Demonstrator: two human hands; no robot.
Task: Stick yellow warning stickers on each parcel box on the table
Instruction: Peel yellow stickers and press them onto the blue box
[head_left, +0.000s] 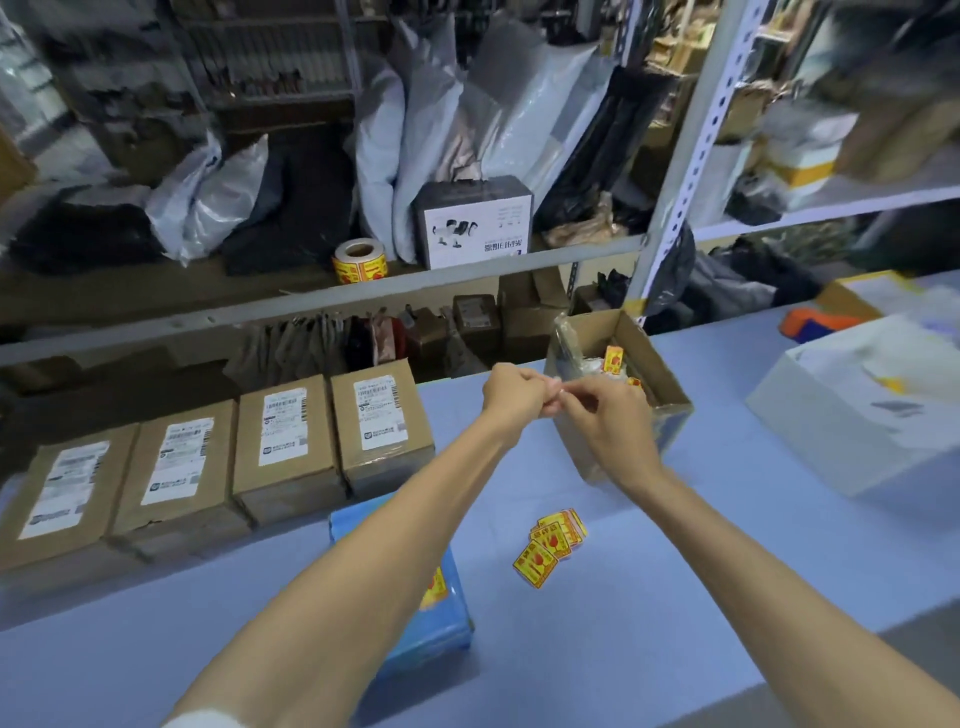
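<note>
Stickers (551, 546) loose on table (675, 597); L hand (511, 396) & R hand (610, 421) meet nr carton (657, 364).

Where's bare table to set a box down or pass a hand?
Bare table between sticker strip and white box; also the near edge in front of the cardboard parcels, left of the blue parcel. Crowded: between the parcels and the open carton, where left hand and right hand meet.

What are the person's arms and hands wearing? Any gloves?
No gloves. The left hand and right hand are bare, and both forearms too, with no watch. A bit of white sleeve shows on the left arm.
</note>
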